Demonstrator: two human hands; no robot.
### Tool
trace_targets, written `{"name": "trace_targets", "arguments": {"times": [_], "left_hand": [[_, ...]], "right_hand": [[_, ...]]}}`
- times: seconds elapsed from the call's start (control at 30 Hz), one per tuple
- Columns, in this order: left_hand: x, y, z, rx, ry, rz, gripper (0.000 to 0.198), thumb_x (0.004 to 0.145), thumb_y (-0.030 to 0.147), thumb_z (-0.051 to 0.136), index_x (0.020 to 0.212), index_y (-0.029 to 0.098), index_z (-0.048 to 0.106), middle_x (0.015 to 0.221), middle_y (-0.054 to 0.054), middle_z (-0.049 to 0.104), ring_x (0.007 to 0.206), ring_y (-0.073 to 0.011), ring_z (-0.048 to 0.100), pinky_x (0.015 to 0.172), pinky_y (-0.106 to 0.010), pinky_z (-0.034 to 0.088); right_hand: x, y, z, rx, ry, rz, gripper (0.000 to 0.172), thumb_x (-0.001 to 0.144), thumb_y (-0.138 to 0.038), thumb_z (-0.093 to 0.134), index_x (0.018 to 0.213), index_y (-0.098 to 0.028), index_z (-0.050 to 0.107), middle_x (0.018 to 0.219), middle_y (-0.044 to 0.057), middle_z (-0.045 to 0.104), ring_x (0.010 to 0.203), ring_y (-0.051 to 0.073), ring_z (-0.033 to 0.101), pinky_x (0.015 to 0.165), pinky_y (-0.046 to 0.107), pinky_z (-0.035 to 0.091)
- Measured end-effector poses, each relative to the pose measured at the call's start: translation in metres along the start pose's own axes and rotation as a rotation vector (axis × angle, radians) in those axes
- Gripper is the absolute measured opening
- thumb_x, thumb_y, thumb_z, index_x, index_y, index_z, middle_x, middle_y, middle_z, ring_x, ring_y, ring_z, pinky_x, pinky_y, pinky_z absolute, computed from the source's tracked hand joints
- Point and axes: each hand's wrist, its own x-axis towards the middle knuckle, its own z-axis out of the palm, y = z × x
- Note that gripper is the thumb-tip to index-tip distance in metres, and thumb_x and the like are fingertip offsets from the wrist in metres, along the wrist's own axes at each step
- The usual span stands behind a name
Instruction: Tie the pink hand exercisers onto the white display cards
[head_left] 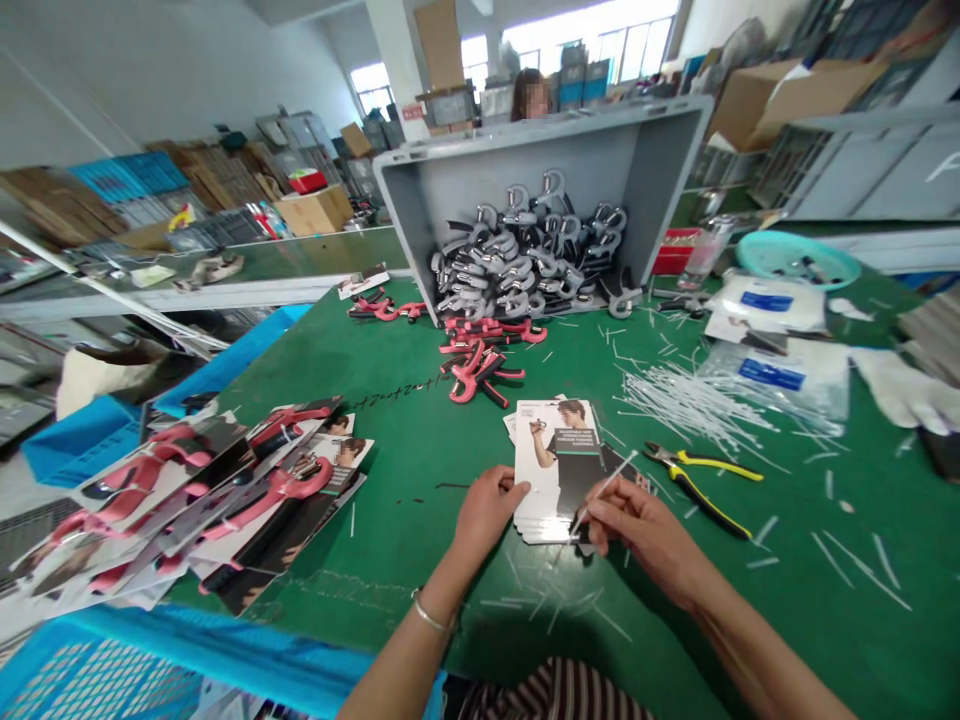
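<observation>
A stack of printed backing cards (559,455) lies on the green table in front of me. My left hand (486,510) rests at the stack's left edge, fingers curled against the top card. My right hand (634,520) pinches a thin white cable tie (607,487) whose tip points over the card's lower right corner. Loose red hand grippers (480,362) lie just beyond the cards. Yellow-handled cutters (701,477) lie to the right of my right hand.
A tipped grey crate (660,150) at the back spills grey hand grippers (525,262). Carded red grippers (225,490) are piled at left above a blue basket (112,670). White cable ties (686,400) and plastic bags (780,350) lie right. A person stands behind the crate.
</observation>
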Motion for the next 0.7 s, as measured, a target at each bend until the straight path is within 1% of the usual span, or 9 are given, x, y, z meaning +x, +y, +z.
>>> {"name": "trace_targets", "arguments": {"times": [0.07, 0.13, 0.23, 0.37, 0.43, 0.5, 0.53, 0.6, 0.7], "left_hand": [[0.005, -0.006, 0.001, -0.039, -0.034, -0.003, 0.016, 0.074, 0.032, 0.07, 0.082, 0.018, 0.073, 0.075, -0.004, 0.069, 0.069, -0.0187, 0.061, 0.067, -0.028, 0.044], [0.008, -0.008, 0.001, -0.056, 0.013, 0.005, 0.017, 0.074, 0.031, 0.069, 0.084, 0.018, 0.074, 0.079, -0.004, 0.07, 0.072, -0.0182, 0.061, 0.069, -0.028, 0.044], [0.01, -0.006, -0.003, -0.095, 0.047, -0.002, 0.019, 0.074, 0.031, 0.069, 0.086, 0.018, 0.075, 0.08, -0.004, 0.071, 0.071, -0.018, 0.061, 0.069, -0.028, 0.044], [0.009, 0.004, -0.015, -0.146, 0.064, -0.008, 0.022, 0.076, 0.034, 0.067, 0.089, 0.017, 0.075, 0.082, -0.006, 0.073, 0.072, -0.0196, 0.064, 0.067, -0.028, 0.047], [0.007, 0.012, -0.022, -0.126, 0.139, 0.039, 0.019, 0.077, 0.033, 0.067, 0.088, 0.018, 0.074, 0.086, -0.005, 0.072, 0.077, -0.0188, 0.063, 0.07, -0.027, 0.047], [0.002, 0.022, -0.026, -0.164, 0.182, 0.065, 0.019, 0.08, 0.034, 0.065, 0.089, 0.018, 0.07, 0.082, -0.004, 0.069, 0.072, -0.0163, 0.061, 0.064, -0.024, 0.046], [-0.001, 0.026, -0.028, -0.218, 0.169, 0.056, 0.021, 0.082, 0.036, 0.063, 0.091, 0.018, 0.067, 0.077, -0.003, 0.067, 0.065, -0.0147, 0.059, 0.057, -0.023, 0.045], [-0.009, 0.032, -0.028, -0.361, 0.088, 0.0, 0.025, 0.086, 0.041, 0.057, 0.095, 0.017, 0.06, 0.065, 0.001, 0.063, 0.049, -0.0119, 0.054, 0.046, -0.021, 0.04], [-0.026, 0.029, -0.028, -0.452, 0.008, -0.088, 0.026, 0.088, 0.042, 0.054, 0.096, 0.017, 0.053, 0.059, 0.004, 0.059, 0.039, -0.0097, 0.048, 0.039, -0.02, 0.037]], "right_hand": [[0.003, -0.003, -0.006, 0.048, 0.062, -0.026, 0.021, 0.089, -0.039, 0.064, 0.09, -0.019, 0.057, 0.078, 0.002, 0.069, 0.057, 0.012, 0.058, 0.057, 0.026, 0.045], [0.005, -0.005, -0.009, 0.109, 0.116, -0.057, 0.02, 0.09, -0.038, 0.063, 0.091, -0.02, 0.056, 0.084, 0.003, 0.07, 0.056, 0.011, 0.057, 0.055, 0.025, 0.046], [0.007, -0.008, -0.013, 0.176, 0.194, -0.1, 0.019, 0.089, -0.037, 0.064, 0.091, -0.02, 0.057, 0.084, 0.003, 0.07, 0.058, 0.011, 0.057, 0.055, 0.025, 0.047], [0.009, -0.011, -0.021, 0.226, 0.254, -0.123, 0.019, 0.087, -0.036, 0.067, 0.09, -0.02, 0.057, 0.085, 0.004, 0.07, 0.058, 0.01, 0.056, 0.053, 0.023, 0.048], [0.013, -0.012, -0.023, 0.24, 0.258, -0.126, 0.02, 0.088, -0.036, 0.067, 0.09, -0.02, 0.056, 0.082, 0.004, 0.07, 0.057, 0.01, 0.056, 0.053, 0.023, 0.049], [0.02, -0.013, -0.021, 0.249, 0.267, -0.16, 0.021, 0.087, -0.036, 0.067, 0.091, -0.02, 0.054, 0.087, 0.004, 0.071, 0.059, 0.011, 0.059, 0.054, 0.023, 0.05], [0.025, -0.014, -0.018, 0.249, 0.271, -0.19, 0.022, 0.087, -0.036, 0.067, 0.091, -0.021, 0.053, 0.09, 0.005, 0.071, 0.06, 0.011, 0.06, 0.055, 0.024, 0.051], [0.035, -0.014, -0.009, 0.225, 0.257, -0.254, 0.022, 0.088, -0.038, 0.065, 0.094, -0.022, 0.051, 0.095, 0.005, 0.071, 0.064, 0.013, 0.064, 0.057, 0.026, 0.054], [0.048, -0.007, 0.007, 0.115, 0.198, -0.321, 0.021, 0.092, -0.041, 0.058, 0.099, -0.023, 0.048, 0.101, 0.006, 0.071, 0.068, 0.016, 0.069, 0.061, 0.031, 0.057]]}}
